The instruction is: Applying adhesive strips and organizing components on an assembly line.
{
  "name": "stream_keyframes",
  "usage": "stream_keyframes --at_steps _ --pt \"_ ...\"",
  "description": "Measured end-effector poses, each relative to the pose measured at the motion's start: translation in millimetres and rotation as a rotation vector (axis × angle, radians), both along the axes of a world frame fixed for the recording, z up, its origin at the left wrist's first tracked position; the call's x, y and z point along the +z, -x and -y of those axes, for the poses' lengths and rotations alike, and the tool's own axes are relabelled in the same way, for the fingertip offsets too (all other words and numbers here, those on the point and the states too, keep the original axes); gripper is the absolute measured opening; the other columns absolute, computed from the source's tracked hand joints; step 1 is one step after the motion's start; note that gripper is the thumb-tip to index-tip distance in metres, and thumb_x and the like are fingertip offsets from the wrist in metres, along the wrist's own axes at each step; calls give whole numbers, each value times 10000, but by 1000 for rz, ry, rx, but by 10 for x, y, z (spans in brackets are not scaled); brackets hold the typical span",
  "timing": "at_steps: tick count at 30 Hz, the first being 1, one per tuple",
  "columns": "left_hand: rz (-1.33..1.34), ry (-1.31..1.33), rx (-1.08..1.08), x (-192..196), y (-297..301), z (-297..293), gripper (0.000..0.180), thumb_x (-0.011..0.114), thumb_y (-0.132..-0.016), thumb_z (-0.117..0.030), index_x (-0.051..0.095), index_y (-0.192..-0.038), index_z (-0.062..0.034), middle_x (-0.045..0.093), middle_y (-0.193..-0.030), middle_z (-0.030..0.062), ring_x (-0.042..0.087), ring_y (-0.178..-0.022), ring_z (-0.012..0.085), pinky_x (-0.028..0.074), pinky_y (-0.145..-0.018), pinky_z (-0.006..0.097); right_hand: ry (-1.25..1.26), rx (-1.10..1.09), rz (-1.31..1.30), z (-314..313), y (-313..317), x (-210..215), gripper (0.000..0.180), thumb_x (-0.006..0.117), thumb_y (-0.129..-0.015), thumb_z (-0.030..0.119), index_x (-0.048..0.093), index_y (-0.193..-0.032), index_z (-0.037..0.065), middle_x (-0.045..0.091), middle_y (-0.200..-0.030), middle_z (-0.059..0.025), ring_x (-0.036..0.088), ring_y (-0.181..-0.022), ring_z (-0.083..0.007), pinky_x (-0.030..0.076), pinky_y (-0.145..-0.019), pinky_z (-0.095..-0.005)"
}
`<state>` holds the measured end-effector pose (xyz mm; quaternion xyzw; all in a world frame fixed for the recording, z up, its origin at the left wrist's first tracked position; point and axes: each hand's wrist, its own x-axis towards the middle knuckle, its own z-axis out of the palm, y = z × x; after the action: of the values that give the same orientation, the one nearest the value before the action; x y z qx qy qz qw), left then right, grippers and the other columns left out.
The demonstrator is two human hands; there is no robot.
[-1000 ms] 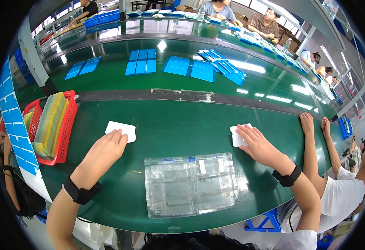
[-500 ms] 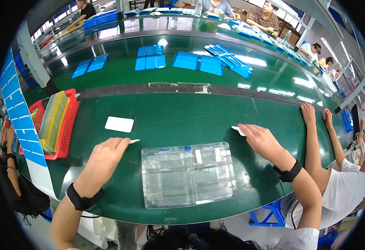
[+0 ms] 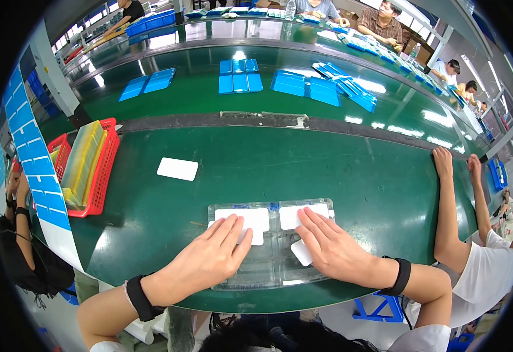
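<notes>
White cards [image 3: 253, 217] are lying in the clear tray [image 3: 257, 273], around six o'clock on the green surface [image 3: 385, 205]. Over the tray's ten o'clock, the left hand [image 3: 209, 252] is resting straight fingers on cards, its grip spread. Toward two o'clock, the right hand [image 3: 341, 252] is covering cards; whether its grip is pinching the lower one, I cannot tell. Farther toward ten, a red basket [image 3: 102, 173] is holding yellow sheets [image 3: 83, 158]. Blue sheets [image 3: 240, 84] are lying beyond a dark strip [image 3: 180, 120] at twelve.
</notes>
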<state>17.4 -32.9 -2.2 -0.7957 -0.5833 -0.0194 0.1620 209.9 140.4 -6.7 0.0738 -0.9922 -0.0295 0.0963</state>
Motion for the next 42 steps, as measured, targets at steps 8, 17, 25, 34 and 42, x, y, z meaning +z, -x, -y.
stream_keyframes --at_steps 8,17,25,34,42 --pt "-46 87 -23 40 -220 252 373 557 -756 -122 551 -1054 103 572 -1095 226 555 -1058 303 446 -919 384 -5 -43 -65 209 -215 31 340 548 -727 65 541 -1033 -84 555 -911 -191 551 -935 -306 469 -851 -396" --pt "355 135 120 209 135 148 585 690 -699 -185 468 -1191 40 471 -1245 178 432 -1199 348 380 -985 402 62 -15 -142 252 -226 115 298 587 -620 59 561 -910 -7 579 -906 -124 573 -820 -248 455 -664 -327" --pt "-74 112 401 -171 1160 75 355 535 -767 -32 500 -1113 37 545 -1137 173 532 -1063 292 423 -925 376 -189 -51 -273 143 43 -34 209 582 -672 75 566 -869 7 490 -649 -15 511 -627 -132 395 -566 -261" --pt "-97 -44 344 -291 1242 64 89 539 -734 -57 535 -811 -12 583 -805 140 592 -789 267 492 -719 366 -200 -203 -55 493 -180 -130 516 555 -805 287 499 -1105 -129 497 -1131 -262 488 -1066 -393 404 -896 -463" --pt "-205 -47 388 -96 892 18 46 489 -779 -62 510 -817 -47 556 -665 96 594 -604 242 486 -540 342 -5 -539 -218 674 -263 -385 841 427 -814 614 431 -1198 -135 404 -1277 -277 362 -1211 -430 271 -999 -536"
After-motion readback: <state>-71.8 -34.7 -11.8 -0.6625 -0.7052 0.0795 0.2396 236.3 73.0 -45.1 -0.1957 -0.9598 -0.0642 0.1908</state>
